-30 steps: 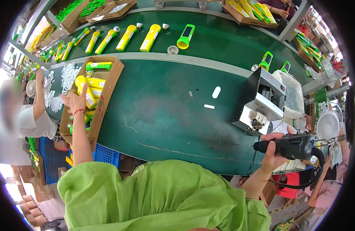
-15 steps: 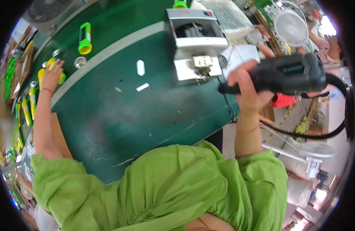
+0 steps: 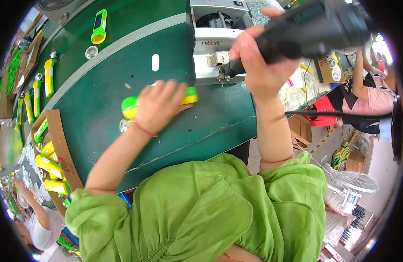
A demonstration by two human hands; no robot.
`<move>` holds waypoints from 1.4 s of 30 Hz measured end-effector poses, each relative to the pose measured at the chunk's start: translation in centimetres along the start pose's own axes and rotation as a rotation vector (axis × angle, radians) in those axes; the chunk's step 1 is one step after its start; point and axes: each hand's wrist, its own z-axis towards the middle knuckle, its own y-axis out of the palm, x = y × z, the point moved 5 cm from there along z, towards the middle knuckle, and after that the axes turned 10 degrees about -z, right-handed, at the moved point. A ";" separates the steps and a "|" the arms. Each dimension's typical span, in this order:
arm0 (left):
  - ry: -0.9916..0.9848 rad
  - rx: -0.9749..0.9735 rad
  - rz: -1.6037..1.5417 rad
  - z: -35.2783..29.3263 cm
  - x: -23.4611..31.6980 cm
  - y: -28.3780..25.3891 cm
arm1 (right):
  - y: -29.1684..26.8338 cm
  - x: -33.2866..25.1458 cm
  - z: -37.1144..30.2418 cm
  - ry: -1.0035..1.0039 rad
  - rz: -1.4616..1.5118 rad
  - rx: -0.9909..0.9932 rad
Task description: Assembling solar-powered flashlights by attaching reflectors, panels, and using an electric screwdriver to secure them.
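My left hand [image 3: 160,107] is closed over a yellow-and-green flashlight body [image 3: 129,106] lying on the green worktable [image 3: 166,139]. A clear round lens piece [image 3: 123,125] sits beside its green end, partly hidden by my wrist. In my right hand [image 3: 264,72] is a black electric screwdriver [image 3: 306,32], fingers wrapped round its grip. Its tip is at the front outlet of a silver screw feeder [image 3: 203,52]; whether it touches a screw I cannot tell. A white oblong piece [image 3: 155,62] lies flat behind my left hand.
Beyond a grey rail [image 3: 74,67], another flashlight body [image 3: 99,27] lies with its round lens [image 3: 91,53], and several more stand at the left. A cardboard box [image 3: 63,148] of flashlights is by my left arm. A cable runs right from the screwdriver. Other people are at both sides.
My left hand has brought a flashlight body from the far left to the table's middle. My right hand has moved the screwdriver left, its tip now at the feeder's outlet. The view has shifted.
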 end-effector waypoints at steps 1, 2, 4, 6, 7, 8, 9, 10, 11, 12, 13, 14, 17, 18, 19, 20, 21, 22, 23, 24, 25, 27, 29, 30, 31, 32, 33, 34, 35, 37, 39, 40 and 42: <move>0.012 0.057 0.069 0.6 1.6 0.8 | 0.3 0.8 0.4 0.029 0.015 0.056; 0.018 -0.006 0.059 0.7 3.0 2.1 | 0.3 2.2 0.9 0.196 0.039 0.030; -0.014 -0.025 -0.068 0.0 5.1 2.9 | 0.2 1.8 1.7 0.450 0.091 0.035; -0.096 0.006 -0.155 -0.5 5.1 2.5 | -0.4 2.8 0.5 0.407 0.180 -0.004; -0.173 0.046 -0.236 -0.6 4.9 1.9 | -0.5 2.8 -0.1 0.353 0.267 -0.039; -0.238 0.042 -0.240 -0.4 4.5 1.5 | -0.9 2.3 -1.4 0.307 0.276 0.000; -0.245 0.034 -0.249 -0.3 4.4 1.8 | -0.8 1.2 -2.5 0.359 0.212 0.134; -0.244 0.028 -0.257 -0.3 4.1 2.2 | -0.5 0.5 -3.0 0.290 0.231 0.124; -0.241 0.022 -0.264 -0.3 4.1 2.4 | -0.3 0.2 -3.4 0.218 0.251 0.115; -0.282 -0.024 -0.309 -0.6 4.1 2.6 | -0.1 0.4 -3.8 0.224 0.252 0.116; -0.283 -0.028 -0.310 -0.7 4.3 2.6 | 0.0 0.8 -4.2 0.261 0.194 0.115; -0.287 -0.023 -0.295 -0.8 4.5 2.5 | 0.1 1.0 -4.4 0.297 0.135 0.115; -0.316 -0.012 -0.260 -1.1 5.0 2.6 | 0.5 1.2 -4.3 0.355 0.196 0.127; -0.338 -0.009 -0.244 -1.2 5.1 2.7 | 0.6 1.3 -4.5 0.357 0.194 0.124; -0.341 -0.009 -0.246 -1.1 5.2 2.8 | 0.8 1.4 -4.7 0.322 0.179 0.127; -0.330 -0.011 -0.249 -1.1 5.2 3.0 | 0.8 1.4 -5.0 0.287 0.164 0.129; -0.319 -0.013 -0.249 -1.0 5.1 3.0 | 1.0 1.8 -5.1 0.287 0.165 0.127; -0.320 -0.012 -0.249 -0.9 5.1 3.0 | 1.3 1.9 -5.2 0.253 0.235 0.104; -0.331 -0.024 -0.249 -0.9 5.1 3.1 | 1.5 2.0 -5.1 0.220 0.305 0.082; -0.341 -0.036 -0.250 -1.0 5.1 3.1 | 1.7 1.9 -5.1 0.220 0.306 0.081; -0.342 -0.036 -0.250 -1.0 5.1 3.1 | 1.9 1.8 -5.0 0.247 0.282 0.050; -0.347 -0.034 -0.250 -1.0 5.0 3.1 | 2.3 2.0 -5.2 0.273 0.259 0.016; -0.347 -0.035 -0.247 -1.0 5.0 3.1 | 2.5 2.5 -5.9 0.249 0.072 -0.016; -0.346 -0.037 -0.246 -1.0 5.0 3.1 | 2.4 2.5 -6.0 0.227 0.026 -0.024; -0.349 -0.033 -0.247 -1.0 5.0 3.1 | 2.5 2.5 -6.2 0.224 0.026 -0.029; -0.347 -0.031 -0.253 -1.0 5.1 3.2 | 2.4 2.5 -6.5 0.228 0.016 -0.007; -0.344 -0.030 -0.258 -1.0 5.0 3.3 | 2.4 2.6 -6.6 0.230 0.006 0.017; -0.344 -0.024 -0.257 -1.1 5.0 3.3 | 2.5 2.6 -6.7 0.226 0.023 0.025; -0.344 -0.014 -0.251 -1.2 5.0 3.4 | 2.6 2.6 -7.0 0.220 0.022 0.023; -0.342 0.005 -0.248 -1.3 5.1 3.5 | 2.7 2.2 -7.3 0.152 -0.062 0.000; -0.332 0.033 -0.258 -1.2 4.9 3.3 | 2.7 2.2 -7.2 0.143 -0.097 -0.024; -0.328 0.038 -0.258 -1.2 4.8 3.2 | 2.7 2.2 -7.3 0.147 -0.040 -0.036; -0.325 -0.029 -0.272 -1.1 4.7 2.9 | 2.6 2.1 -6.9 0.144 0.017 -0.051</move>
